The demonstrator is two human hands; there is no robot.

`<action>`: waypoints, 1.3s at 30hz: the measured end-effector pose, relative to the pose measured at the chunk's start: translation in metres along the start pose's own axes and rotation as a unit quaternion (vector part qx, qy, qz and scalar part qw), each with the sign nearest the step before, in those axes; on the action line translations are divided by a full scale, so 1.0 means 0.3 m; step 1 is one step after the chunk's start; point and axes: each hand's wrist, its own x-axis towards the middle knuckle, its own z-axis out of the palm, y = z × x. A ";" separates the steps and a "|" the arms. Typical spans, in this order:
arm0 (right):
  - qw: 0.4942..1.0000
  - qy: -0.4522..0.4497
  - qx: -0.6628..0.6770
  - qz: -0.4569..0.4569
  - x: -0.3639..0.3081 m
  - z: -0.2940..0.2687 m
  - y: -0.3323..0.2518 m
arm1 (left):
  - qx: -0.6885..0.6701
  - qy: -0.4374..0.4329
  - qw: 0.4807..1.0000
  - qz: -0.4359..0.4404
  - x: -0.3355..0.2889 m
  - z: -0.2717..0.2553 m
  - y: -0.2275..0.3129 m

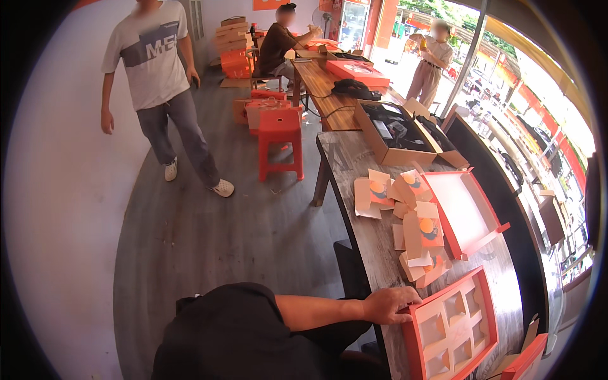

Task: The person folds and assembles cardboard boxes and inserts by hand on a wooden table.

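My left hand [391,304] reaches across from the black sleeve and grips the left rim of a shallow red box [413,345], its fingers over the corner. Fitted inside that box is a pale cardboard divider [447,330] with several square compartments. My right hand is out of view. Just beyond lies a loose group of small folded cartons [423,229], beige with an orange and dark print, some with their flaps up. A larger red tray-like lid [465,212] with a white inside leans beside them.
Farther along the table [354,174] stands a brown carton [396,136] full of black gear. Another red box piece [529,358] is at the lower right. A red stool [280,142] and a standing person [155,76] are on the left; another person [278,47] sits behind.
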 end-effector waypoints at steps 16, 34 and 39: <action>0.998 0.032 0.042 0.023 -0.046 -0.099 0.104 | 0.026 0.020 0.999 0.011 0.010 -0.015 0.026; 0.996 0.052 0.058 0.045 -0.096 -0.161 0.155 | 0.032 0.001 0.999 -0.031 0.022 -0.012 0.062; 0.996 0.060 0.052 0.047 -0.095 -0.155 0.161 | 0.036 -0.006 0.999 -0.030 0.021 -0.011 0.050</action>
